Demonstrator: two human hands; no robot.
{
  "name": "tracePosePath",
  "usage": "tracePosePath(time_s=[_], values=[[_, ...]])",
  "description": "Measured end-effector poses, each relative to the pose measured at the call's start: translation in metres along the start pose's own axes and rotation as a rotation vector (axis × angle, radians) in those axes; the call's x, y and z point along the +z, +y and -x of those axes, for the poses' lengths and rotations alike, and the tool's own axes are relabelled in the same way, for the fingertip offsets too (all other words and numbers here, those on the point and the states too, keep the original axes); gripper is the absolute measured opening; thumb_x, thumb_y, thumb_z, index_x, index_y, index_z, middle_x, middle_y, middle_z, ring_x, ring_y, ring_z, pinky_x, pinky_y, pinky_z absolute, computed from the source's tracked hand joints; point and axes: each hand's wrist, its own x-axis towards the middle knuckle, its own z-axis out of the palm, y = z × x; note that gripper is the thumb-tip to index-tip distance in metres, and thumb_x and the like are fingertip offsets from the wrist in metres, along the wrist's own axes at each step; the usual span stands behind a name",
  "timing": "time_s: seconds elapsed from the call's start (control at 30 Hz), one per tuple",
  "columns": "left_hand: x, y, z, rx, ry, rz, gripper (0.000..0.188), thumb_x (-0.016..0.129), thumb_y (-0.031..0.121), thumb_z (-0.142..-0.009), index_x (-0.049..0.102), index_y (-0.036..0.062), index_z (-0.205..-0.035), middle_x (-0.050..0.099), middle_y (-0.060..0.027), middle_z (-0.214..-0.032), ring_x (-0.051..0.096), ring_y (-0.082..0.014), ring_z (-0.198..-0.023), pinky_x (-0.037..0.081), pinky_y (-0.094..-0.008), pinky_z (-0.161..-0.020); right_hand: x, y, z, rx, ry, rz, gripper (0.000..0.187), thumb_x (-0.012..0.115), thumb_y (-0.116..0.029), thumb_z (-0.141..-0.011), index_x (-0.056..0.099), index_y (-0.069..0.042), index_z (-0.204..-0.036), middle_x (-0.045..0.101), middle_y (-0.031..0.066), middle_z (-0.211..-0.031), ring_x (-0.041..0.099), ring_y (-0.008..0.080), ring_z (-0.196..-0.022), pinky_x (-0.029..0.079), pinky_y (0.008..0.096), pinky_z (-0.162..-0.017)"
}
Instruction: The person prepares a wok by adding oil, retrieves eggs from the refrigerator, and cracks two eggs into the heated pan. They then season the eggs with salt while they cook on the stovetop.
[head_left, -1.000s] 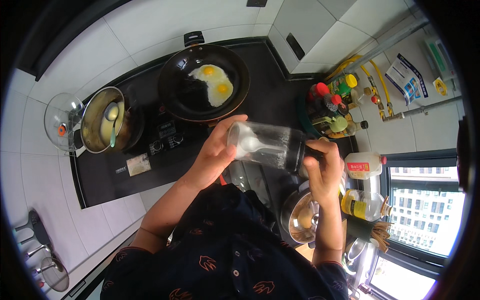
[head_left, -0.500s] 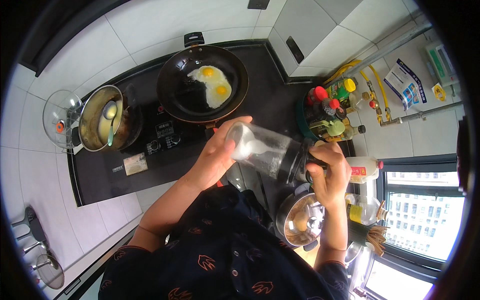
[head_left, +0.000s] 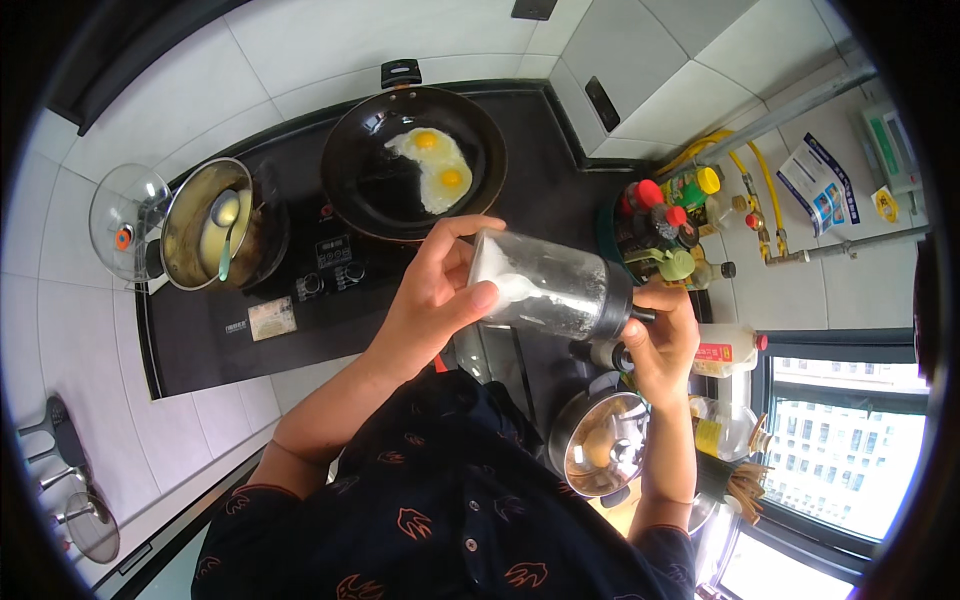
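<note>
A clear jar (head_left: pixel 560 270) with white, salt-like grains inside is tipped on its side in front of my body. My left hand (head_left: pixel 430 290) is closed around its base, the thumb on the near side. At the other end my right hand (head_left: pixel 662 345) grips the jar's black lid (head_left: pixel 618 302), and a short dark tab sticks out by the fingers. Whether the lid sits fully closed cannot be made out. Beyond the jar, two fried eggs (head_left: pixel 437 170) with whole yolks lie in a black frying pan (head_left: pixel 350 180) on the stove.
To the left a pot (head_left: pixel 177 225) holds pale yellow liquid and a ladle (head_left: pixel 223 240), beside a glass lid (head_left: pixel 115 210). Sauce bottles (head_left: pixel 650 215) crowd the right corner. Nearer, a steel pot with a shiny lid (head_left: pixel 590 430) stands beside an oil bottle (head_left: pixel 722 428).
The jar has turned and levelled slightly, and its lid end shows more fully. My right hand has shifted its hold at the lid. The eggs stay in place.
</note>
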Motion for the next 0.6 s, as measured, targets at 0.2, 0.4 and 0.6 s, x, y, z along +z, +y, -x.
tracePosePath(time_s=[0.2, 0.4, 0.6], values=[[-0.004, -0.005, -0.001, 0.002, -0.028, 0.056, 0.078, 0.067, 0.052, -0.084, 0.036, 0.0038, -0.137, 0.048, -0.0078, -0.125, 0.048, -0.0165, -0.118, 0.041, -0.0357, -0.1, 0.002, -0.001, 0.0, 0.073, 0.065, -0.154, 0.032, 0.071, -0.021, -0.087, 0.056, 0.001, -0.105, 0.06, 0.0063, -0.099, 0.053, 0.0097, -0.08, 0.043, 0.022, -0.073], [-0.012, -0.027, -0.006, -0.045, -0.086, 0.292, 0.081, 0.063, 0.056, -0.085, 0.033, 0.0052, -0.14, 0.045, -0.0094, -0.135, 0.046, -0.0218, -0.127, 0.041, -0.0397, -0.103, -0.01, 0.004, 0.003, 0.062, 0.173, -0.141, 0.035, 0.072, -0.025, -0.086, 0.056, -0.001, -0.106, 0.055, 0.0021, -0.099, 0.048, 0.0061, -0.078, 0.039, 0.02, -0.069], [-0.024, -0.054, -0.007, -0.217, -0.139, 0.502, 0.079, 0.067, 0.05, -0.084, 0.03, 0.0116, -0.142, 0.044, -0.0074, -0.136, 0.046, -0.0234, -0.126, 0.04, -0.0424, -0.105, -0.026, 0.004, 0.014, 0.067, 0.286, -0.148, 0.035, 0.071, -0.023, -0.087, 0.054, -0.001, -0.108, 0.054, 0.003, -0.101, 0.047, 0.0058, -0.077, 0.039, 0.0195, -0.067]])
